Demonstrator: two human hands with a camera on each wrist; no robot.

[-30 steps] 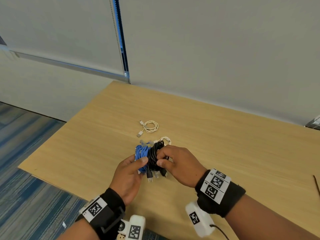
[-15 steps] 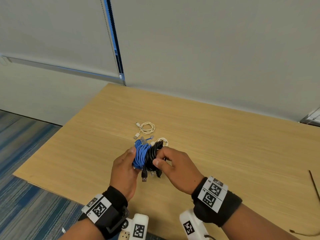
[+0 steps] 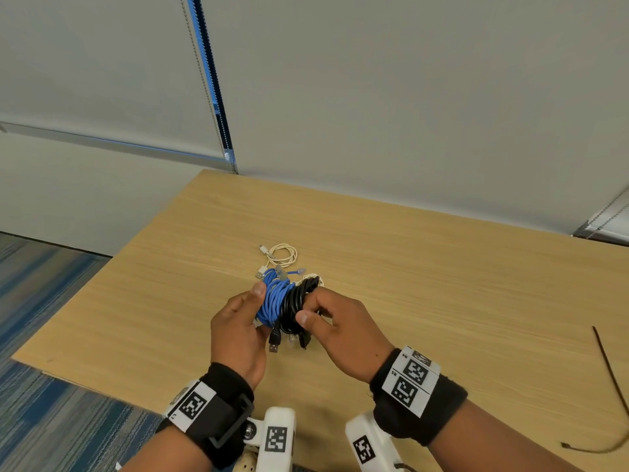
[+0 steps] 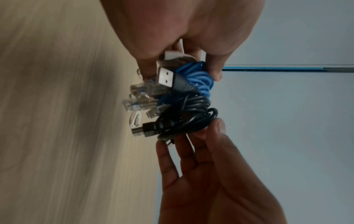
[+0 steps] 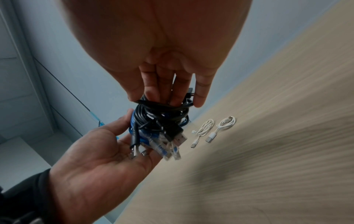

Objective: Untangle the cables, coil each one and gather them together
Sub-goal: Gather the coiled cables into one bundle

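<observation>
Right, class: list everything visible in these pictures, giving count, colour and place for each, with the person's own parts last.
Coiled blue network cable: one, blue, held between both hands above the table.
Coiled black USB cable: one, black, pressed against the blue coil.
Coiled white charging cables: two, white, lying side by side on the table.
Wooden table: one, light wood.
Thin dark cord: one, at the table's right edge.
Left hand: grips the blue coil.
Right hand: grips the black coil.

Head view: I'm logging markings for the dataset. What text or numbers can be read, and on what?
"R4": right wristband, beside one square code.
"R5": same band, beside the other code.
Left wristband: a small mark, too small to read.
Cables and table: no text.
</observation>
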